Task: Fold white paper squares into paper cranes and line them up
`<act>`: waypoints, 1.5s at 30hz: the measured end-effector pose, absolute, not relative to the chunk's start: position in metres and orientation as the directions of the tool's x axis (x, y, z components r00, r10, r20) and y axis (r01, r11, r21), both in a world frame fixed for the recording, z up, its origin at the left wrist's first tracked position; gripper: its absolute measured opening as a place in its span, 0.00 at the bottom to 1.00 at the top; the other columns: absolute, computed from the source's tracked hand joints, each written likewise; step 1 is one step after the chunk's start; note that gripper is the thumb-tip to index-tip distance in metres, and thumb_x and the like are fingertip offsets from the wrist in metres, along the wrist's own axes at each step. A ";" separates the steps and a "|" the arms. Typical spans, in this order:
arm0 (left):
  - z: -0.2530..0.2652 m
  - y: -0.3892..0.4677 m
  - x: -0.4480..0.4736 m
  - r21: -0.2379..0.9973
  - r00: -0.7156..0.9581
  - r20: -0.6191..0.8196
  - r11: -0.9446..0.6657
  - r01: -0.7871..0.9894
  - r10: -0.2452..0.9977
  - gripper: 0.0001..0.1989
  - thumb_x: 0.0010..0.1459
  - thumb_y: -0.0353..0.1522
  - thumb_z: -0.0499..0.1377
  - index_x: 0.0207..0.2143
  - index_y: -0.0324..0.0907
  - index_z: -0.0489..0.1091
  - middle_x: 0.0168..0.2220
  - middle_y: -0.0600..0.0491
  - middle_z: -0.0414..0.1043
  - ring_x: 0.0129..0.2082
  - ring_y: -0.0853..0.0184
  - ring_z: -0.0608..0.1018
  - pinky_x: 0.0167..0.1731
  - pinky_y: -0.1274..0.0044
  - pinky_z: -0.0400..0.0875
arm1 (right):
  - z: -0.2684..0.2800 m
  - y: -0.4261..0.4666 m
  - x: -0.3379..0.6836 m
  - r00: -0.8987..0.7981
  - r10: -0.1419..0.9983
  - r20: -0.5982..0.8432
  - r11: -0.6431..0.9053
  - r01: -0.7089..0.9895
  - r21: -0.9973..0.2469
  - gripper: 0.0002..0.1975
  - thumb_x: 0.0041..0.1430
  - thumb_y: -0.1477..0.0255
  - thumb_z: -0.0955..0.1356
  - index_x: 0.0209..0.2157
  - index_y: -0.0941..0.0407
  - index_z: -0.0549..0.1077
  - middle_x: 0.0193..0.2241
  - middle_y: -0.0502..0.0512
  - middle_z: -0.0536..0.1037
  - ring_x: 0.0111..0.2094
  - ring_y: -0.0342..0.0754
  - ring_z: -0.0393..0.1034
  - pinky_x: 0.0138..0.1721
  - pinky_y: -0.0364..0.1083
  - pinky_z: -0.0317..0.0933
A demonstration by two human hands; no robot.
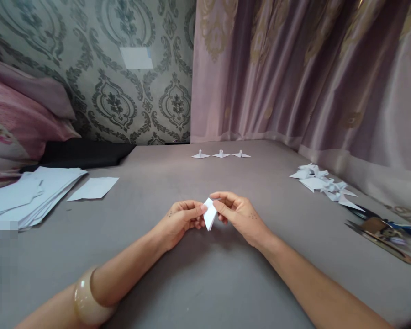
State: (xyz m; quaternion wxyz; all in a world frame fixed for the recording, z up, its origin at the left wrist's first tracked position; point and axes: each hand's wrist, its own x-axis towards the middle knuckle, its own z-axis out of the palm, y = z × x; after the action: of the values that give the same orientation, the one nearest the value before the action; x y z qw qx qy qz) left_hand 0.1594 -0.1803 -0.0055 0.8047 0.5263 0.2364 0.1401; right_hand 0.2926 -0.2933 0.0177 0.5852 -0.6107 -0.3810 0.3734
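A small piece of folded white paper (pixel 210 214), shaped like a narrow diamond, is held up above the grey surface at the middle of the view. My left hand (pixel 184 219) pinches its left edge, thumb in front and fingers curled behind. On the other side, my right hand (pixel 238 212) grips the right edge near the top, its thumb and forefinger closed on the paper. The lower tip points down between the two hands. Parts of the fingers behind the paper are hidden.
Three folded paper figures (pixel 221 154) stand in a row at the far edge. At right lie a heap of white folded paper (pixel 320 180) and blurred tools (pixel 380 237). A paper stack (pixel 51 187) and a single sheet (pixel 94 188) lie left, near black cloth (pixel 85 152).
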 end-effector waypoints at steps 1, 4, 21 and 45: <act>-0.004 -0.180 0.159 0.902 0.840 -0.257 0.431 0.030 0.478 0.11 0.49 0.35 0.66 0.26 0.35 0.73 0.20 0.54 0.70 0.20 0.76 0.70 0.23 0.82 0.63 | 0.017 -0.293 0.293 0.435 0.900 0.015 -0.017 0.070 -0.997 0.12 0.54 0.67 0.68 0.40 0.56 0.74 0.26 0.49 0.73 0.23 0.39 0.63 0.24 0.41 0.58; 0.000 -0.179 0.160 0.876 0.808 -0.304 0.482 0.028 0.505 0.10 0.47 0.33 0.67 0.29 0.36 0.72 0.21 0.54 0.70 0.21 0.75 0.71 0.23 0.82 0.63 | 0.013 -0.294 0.294 0.406 0.896 0.179 0.052 0.303 -0.952 0.10 0.56 0.73 0.64 0.38 0.55 0.76 0.30 0.51 0.75 0.25 0.40 0.66 0.28 0.42 0.60; 0.013 -0.188 0.157 0.984 0.764 -0.136 0.175 0.031 0.630 0.12 0.47 0.38 0.66 0.28 0.38 0.74 0.23 0.56 0.70 0.21 0.77 0.67 0.23 0.83 0.58 | 0.018 -0.294 0.291 0.475 0.879 0.029 -0.078 0.203 -0.976 0.12 0.50 0.63 0.70 0.22 0.57 0.76 0.21 0.47 0.69 0.24 0.41 0.60 0.28 0.43 0.54; 0.009 -0.197 0.157 0.976 0.866 -0.215 0.065 0.208 0.452 0.16 0.48 0.43 0.62 0.21 0.39 0.71 0.17 0.58 0.62 0.18 0.75 0.60 0.20 0.80 0.49 | 0.011 -0.293 0.288 0.474 0.873 -0.117 -0.047 -0.158 -0.986 0.16 0.48 0.59 0.71 0.23 0.59 0.77 0.16 0.48 0.67 0.21 0.39 0.53 0.25 0.43 0.47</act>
State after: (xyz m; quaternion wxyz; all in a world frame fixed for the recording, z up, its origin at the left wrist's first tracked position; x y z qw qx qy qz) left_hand 0.1572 -0.1969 0.0090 0.6878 0.6781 0.2435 0.0885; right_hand 0.2882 -0.2927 0.0109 0.6212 -0.5926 -0.3013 0.4149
